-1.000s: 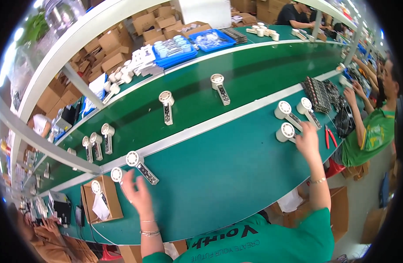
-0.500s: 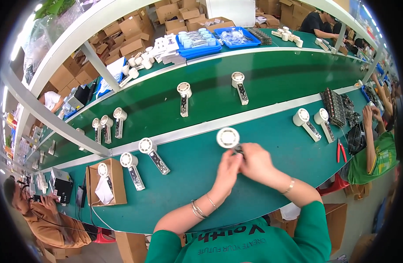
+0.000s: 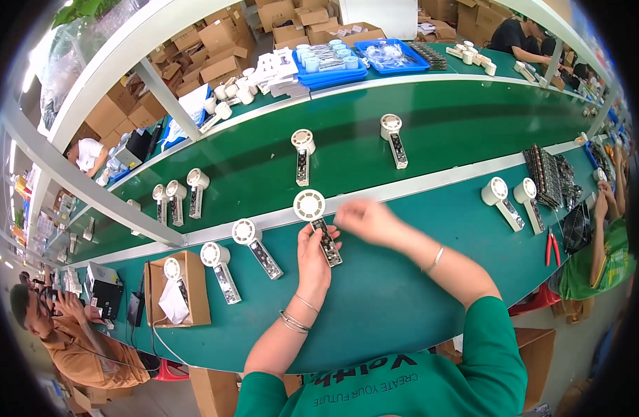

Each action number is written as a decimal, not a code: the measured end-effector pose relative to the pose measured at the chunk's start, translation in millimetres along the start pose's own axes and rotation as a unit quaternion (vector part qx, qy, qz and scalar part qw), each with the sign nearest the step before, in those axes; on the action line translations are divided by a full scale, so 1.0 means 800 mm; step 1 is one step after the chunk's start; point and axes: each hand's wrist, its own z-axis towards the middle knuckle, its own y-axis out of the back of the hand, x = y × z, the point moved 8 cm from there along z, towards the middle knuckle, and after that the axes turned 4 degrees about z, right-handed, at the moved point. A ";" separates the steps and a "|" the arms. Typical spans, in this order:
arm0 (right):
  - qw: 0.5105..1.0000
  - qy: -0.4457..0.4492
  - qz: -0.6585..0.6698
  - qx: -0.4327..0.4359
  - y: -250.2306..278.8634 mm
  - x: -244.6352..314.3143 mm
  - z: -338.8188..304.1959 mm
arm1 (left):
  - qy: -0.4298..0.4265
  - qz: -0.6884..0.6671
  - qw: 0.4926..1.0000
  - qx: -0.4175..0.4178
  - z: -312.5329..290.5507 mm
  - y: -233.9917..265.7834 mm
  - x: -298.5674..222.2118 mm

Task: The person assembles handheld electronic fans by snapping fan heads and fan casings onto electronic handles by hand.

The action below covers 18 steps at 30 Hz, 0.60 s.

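Observation:
My left hand (image 3: 314, 258) is closed round the handle of a white handheld fan (image 3: 310, 206). The fan's round grilled head points away from me, and a dark circuit board shows along its open handle. My right hand (image 3: 364, 221) is off the fan, just right of its handle; motion blurs its fingers, so I cannot see whether they hold anything. To the left on the green bench lie two similar fans, a nearer one (image 3: 212, 256) and a farther one (image 3: 244, 233). Another fan (image 3: 172, 270) sits in a cardboard box (image 3: 201, 306) with a white paper.
A green conveyor belt (image 3: 250, 163) carries several fans beyond a metal rail. At right lie two more fans (image 3: 499, 189), stacked dark boards (image 3: 538, 174) and red pliers (image 3: 553, 249). Co-workers sit at both ends. Blue trays (image 3: 392, 59) stand across the belt.
My left hand has carried the fan to the left and turned its open handle into view. My right hand has come off it. The whole view has shifted slightly.

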 end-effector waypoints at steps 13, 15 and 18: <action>0.930 -0.307 0.107 -0.169 0.170 -0.162 0.092 | 0.022 0.041 0.999 0.014 0.002 0.013 0.007; 0.914 -0.283 0.272 -0.101 0.119 -0.098 0.066 | 0.016 0.029 0.999 0.005 0.000 0.021 0.003; 0.906 -0.253 0.336 -0.046 0.089 -0.042 0.015 | 0.018 0.017 1.000 0.017 -0.001 0.018 0.007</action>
